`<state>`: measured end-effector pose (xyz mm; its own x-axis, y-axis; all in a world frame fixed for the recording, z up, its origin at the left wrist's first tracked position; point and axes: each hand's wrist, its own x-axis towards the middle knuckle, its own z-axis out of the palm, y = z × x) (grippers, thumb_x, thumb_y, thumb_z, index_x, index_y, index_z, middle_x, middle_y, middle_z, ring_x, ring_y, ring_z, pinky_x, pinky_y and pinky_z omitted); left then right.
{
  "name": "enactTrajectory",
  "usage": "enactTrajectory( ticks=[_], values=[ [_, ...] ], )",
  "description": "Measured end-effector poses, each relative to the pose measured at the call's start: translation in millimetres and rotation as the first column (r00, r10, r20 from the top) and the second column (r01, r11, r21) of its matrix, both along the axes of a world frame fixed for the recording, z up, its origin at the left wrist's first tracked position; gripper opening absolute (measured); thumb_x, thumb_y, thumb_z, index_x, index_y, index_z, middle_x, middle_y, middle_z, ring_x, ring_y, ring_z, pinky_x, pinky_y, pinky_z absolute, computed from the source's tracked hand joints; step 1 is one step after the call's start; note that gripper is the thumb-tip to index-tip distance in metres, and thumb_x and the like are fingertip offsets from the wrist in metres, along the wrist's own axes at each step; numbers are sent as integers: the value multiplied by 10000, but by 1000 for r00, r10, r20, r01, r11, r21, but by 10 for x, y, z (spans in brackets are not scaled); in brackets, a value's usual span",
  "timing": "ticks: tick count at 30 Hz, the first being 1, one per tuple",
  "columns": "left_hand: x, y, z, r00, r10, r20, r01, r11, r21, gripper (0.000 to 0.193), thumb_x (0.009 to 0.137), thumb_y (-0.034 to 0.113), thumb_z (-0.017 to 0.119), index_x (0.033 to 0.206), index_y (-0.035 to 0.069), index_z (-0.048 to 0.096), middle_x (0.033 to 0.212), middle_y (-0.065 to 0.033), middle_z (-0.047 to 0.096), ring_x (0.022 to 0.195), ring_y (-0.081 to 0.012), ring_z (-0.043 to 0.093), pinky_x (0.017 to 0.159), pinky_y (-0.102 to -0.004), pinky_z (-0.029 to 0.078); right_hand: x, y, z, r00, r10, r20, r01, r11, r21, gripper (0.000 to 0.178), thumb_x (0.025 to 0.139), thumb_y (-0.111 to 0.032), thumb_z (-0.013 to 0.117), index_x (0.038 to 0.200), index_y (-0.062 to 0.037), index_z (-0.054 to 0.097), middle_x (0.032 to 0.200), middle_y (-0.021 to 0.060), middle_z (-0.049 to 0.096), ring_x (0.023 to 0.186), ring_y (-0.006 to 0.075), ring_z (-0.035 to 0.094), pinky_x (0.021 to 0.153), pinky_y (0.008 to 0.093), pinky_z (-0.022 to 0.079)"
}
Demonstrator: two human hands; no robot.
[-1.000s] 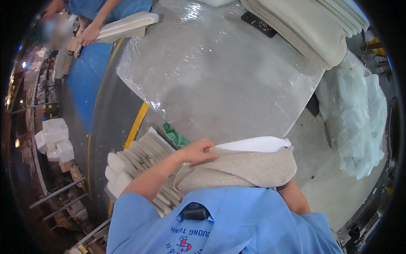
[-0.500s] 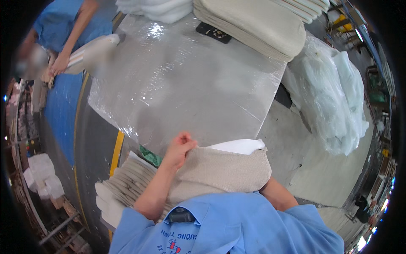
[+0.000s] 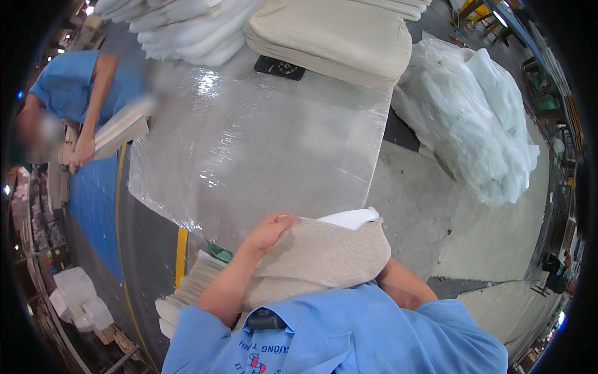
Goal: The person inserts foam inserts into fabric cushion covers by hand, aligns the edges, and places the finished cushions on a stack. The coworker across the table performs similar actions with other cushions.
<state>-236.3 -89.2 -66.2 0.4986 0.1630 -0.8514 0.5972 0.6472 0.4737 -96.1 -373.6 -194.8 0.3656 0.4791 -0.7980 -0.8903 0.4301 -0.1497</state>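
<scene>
A beige knitted fabric cover (image 3: 324, 252) lies in front of my body, with a white foam-like pad (image 3: 352, 218) showing out of its far edge. At the cover's far left corner, the fingers of my left hand (image 3: 272, 232) are closed on the fabric edge. My right forearm (image 3: 405, 283) reaches to the cover's right end, and the right hand itself is hidden behind or under the fabric. To the left of the cover, partly behind my left arm, is a stack of similar beige and white pieces (image 3: 196, 277).
A table wrapped in clear plastic (image 3: 293, 143) stands ahead. On it are stacked beige pieces (image 3: 330, 37), white pads (image 3: 193, 34) and a dark flat object (image 3: 279, 67). A plastic-wrapped white bundle (image 3: 473, 124) sits at right. A co-worker's hand (image 3: 84, 149) holds a beige-and-white piece at left.
My view has shifted, so the table and bundle sit further left. My left hand has come down onto the cover's edge. The co-worker's piece has changed position.
</scene>
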Motion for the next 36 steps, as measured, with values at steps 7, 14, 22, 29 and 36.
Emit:
enactTrajectory(
  ticks=[7, 14, 22, 29, 36],
  values=[
    [-191, -139, -171, 978, -151, 143, 116, 967, 229, 263, 1062, 305, 686, 1099, 54, 752, 950, 13, 668, 836, -74, 588, 800, -242, 503, 50, 44, -26, 999, 25, 41, -28, 997, 77, 816, 1037, -766, 292, 1425, -101, 560, 1373, 159, 629, 1248, 367, 617, 1076, 530, 507],
    [362, -29, -159, 837, -537, 109, 526, 843, 116, 515, 987, 407, 752, 1339, 34, 713, 1205, -119, 747, 1093, -212, 672, 980, -365, 520, 172, 113, 113, 993, 89, 80, -97, 989, 114, 839, 1028, -785, 283, 1446, -107, 547, 1403, 158, 618, 1277, 371, 604, 1097, 534, 497],
    [-55, -321, -298, 939, 24, 344, -25, 1000, -1, 316, 999, 293, 744, 1206, 55, 751, 1166, -113, 723, 1029, -187, 659, 876, -355, 542, 223, 153, 118, 984, 146, 107, -158, 981, 112, 866, 1018, -806, 274, 1471, -114, 532, 1437, 155, 604, 1310, 374, 589, 1120, 540, 485],
    [289, -120, -349, 739, -673, -36, 643, 688, 336, 758, 825, 586, 848, 1300, 10, 714, 1272, -204, 697, 1138, -323, 663, 902, -494, 543, 166, 236, 90, 970, 192, 146, -219, 956, 194, 890, 1009, -824, 266, 1493, -121, 520, 1467, 154, 593, 1338, 377, 576, 1141, 545, 474],
    [947, -303, -127, 580, -813, -49, 724, 487, 490, 480, 872, 373, 724, 1149, -15, 777, 1184, -200, 749, 1099, -326, 688, 934, -485, 551, 45, -79, 9, 985, 66, 160, -125, 910, 395, 915, 1001, -842, 258, 1515, -127, 507, 1496, 152, 581, 1367, 380, 563, 1162, 549, 464]
  ],
)
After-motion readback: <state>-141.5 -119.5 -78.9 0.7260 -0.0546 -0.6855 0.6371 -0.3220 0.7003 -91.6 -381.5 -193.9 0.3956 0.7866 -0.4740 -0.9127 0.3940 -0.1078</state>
